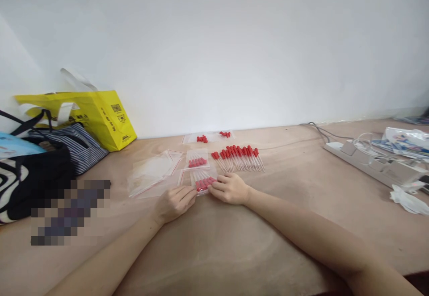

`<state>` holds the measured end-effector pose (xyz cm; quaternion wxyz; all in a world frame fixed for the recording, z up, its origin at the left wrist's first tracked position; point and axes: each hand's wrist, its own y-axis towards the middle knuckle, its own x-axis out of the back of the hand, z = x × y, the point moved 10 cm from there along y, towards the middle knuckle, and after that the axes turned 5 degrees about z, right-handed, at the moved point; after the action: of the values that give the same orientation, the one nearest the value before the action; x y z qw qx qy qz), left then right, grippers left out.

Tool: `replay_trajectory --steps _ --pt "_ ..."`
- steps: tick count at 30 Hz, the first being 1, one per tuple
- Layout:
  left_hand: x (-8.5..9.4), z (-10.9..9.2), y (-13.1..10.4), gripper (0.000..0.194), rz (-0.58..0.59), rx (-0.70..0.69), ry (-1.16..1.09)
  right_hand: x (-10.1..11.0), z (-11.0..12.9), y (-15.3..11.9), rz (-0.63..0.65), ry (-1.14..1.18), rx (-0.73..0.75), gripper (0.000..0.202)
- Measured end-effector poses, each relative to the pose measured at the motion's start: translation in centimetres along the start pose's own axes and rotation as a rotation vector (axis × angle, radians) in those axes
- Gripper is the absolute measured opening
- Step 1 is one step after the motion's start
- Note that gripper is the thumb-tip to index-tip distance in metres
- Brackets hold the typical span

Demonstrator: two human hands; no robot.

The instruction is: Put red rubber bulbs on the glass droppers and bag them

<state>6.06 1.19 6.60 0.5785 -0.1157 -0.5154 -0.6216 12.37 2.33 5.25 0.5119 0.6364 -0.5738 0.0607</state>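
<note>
A small clear bag (204, 183) of red-tipped droppers lies between my hands, red ends toward me. My left hand (177, 202) has its fingers closed at the bag's near left corner. On the near right corner, the fingers of my right hand (231, 189) are pressed together. Just beyond it rests another filled bag (197, 162). A row of loose droppers with red bulbs (239, 157) lies to the right. Flat clear bags (152, 173) with red seal lines are spread at the left. Farther back, small red pieces (202, 139) lie on clear plastic.
At the left stand a yellow bag (110, 119), a striped bag (82, 146) and a black bag (50, 180), near a blurred dark object (72, 213). A white power strip (362, 164) with cables and a crumpled tissue (409, 200) are at the right. A wall rises behind.
</note>
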Motion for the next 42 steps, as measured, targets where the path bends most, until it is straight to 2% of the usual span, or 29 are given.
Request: replay_trajectory --steps 4,8,11,17,21,27,30,33,37,39,40,42 --pt "0.9 -0.2 0.1 0.020 -0.076 -0.010 0.014 -0.5 1.7 2.0 -0.023 0.030 0.071 0.024" --pt "1.0 -0.1 0.2 0.022 -0.083 -0.003 0.016 -1.0 2.2 2.8 0.006 0.042 0.101 0.028" --pt "1.0 0.0 0.1 0.020 -0.082 0.000 0.016 -0.8 1.7 2.1 0.024 0.034 0.116 0.030" --pt "0.7 0.5 -0.6 0.014 -0.086 0.025 -0.035 1.2 -0.2 -1.1 -0.046 0.001 0.116 0.028" --pt "0.9 0.3 -0.4 0.013 -0.081 0.004 -0.075 1.9 -0.8 -2.4 -0.046 0.007 0.098 0.025" --pt "0.4 0.2 0.1 0.014 -0.012 0.019 -0.093 2.1 -0.6 -2.2 -0.031 0.072 0.048 0.024" --pt "0.1 0.4 0.0 0.015 0.026 0.049 -0.202 1.8 -0.3 -1.9 0.011 0.121 0.033 0.026" --pt "-0.4 1.8 -0.2 0.012 0.082 0.220 -0.336 1.1 -0.8 -2.0 0.096 0.201 -0.047 0.027" --pt "-2.7 5.2 -1.6 0.033 0.212 0.761 -0.480 0.5 -2.1 -3.2 0.205 0.420 -0.188 0.021" --pt "-4.1 6.0 -2.3 0.042 0.297 0.990 -0.525 0.6 -2.5 -4.1 0.254 0.512 -0.231 0.025" --pt "-4.7 6.2 -2.4 0.049 0.337 1.063 -0.532 0.6 -2.6 -4.6 0.278 0.544 -0.251 0.027" --pt "-5.4 6.3 -1.9 0.063 0.402 1.125 -0.532 0.9 -2.8 -5.6 0.313 0.585 -0.294 0.029"
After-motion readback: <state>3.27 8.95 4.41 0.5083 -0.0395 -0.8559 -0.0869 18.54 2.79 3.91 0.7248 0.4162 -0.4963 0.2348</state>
